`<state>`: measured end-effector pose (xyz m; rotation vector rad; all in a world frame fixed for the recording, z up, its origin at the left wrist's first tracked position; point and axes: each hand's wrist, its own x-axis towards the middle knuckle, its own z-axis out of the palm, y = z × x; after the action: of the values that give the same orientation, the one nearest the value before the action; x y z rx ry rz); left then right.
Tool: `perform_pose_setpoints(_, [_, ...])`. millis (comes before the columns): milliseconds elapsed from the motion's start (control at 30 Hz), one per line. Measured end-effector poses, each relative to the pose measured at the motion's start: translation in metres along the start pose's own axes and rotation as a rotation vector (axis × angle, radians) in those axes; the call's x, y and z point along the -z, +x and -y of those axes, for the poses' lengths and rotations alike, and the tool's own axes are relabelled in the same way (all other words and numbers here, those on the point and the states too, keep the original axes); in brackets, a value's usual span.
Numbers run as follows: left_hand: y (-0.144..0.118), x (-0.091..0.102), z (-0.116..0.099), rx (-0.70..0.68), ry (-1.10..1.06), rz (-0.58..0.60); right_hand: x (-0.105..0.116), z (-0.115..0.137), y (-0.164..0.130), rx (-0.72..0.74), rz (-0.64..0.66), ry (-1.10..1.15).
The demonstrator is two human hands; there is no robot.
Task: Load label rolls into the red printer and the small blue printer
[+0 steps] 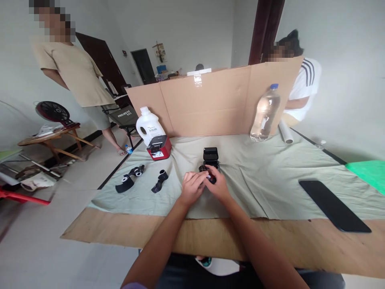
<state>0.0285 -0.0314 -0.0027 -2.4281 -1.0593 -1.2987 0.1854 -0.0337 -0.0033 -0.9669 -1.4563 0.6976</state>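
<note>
My left hand (192,185) and my right hand (217,182) meet at the middle of the cloth. Their fingers close together around a small dark glossy piece (203,168), partly roll-shaped and mostly covered by the fingers. A tiny pale spot shows between the fingertips; its kind is unclear. Directly behind the hands stands a small black box-like device (210,153) with its lid raised. To the left lie a loose black ribbon on white-cored rolls (124,185) and a shorter black ribbon roll (160,180), both partly unwound.
A red-and-black boxy device (159,148) and a white jug (148,124) stand at back left. A cardboard screen (207,104), a clear bottle (265,114) and a white tube (285,132) are behind. A black slab (333,204) lies right. Two people are nearby.
</note>
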Motion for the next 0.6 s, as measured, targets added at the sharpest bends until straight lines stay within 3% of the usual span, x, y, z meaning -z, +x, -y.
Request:
perform_pose_setpoints(167, [0.003,-0.004,-0.007,0.061,-0.003,-0.010,0.001,0.000,0.001,-0.064,0.037,0.115])
perform_pose_setpoints(367, [0.006,-0.009,-0.010,0.257,0.008,-0.044,-0.003,-0.005,0.002,-0.109,-0.025,0.160])
perform_pose_setpoints(600, [0.003,-0.014,-0.014,0.310,0.035,-0.030,-0.002,-0.003,0.001,-0.098,0.001,0.071])
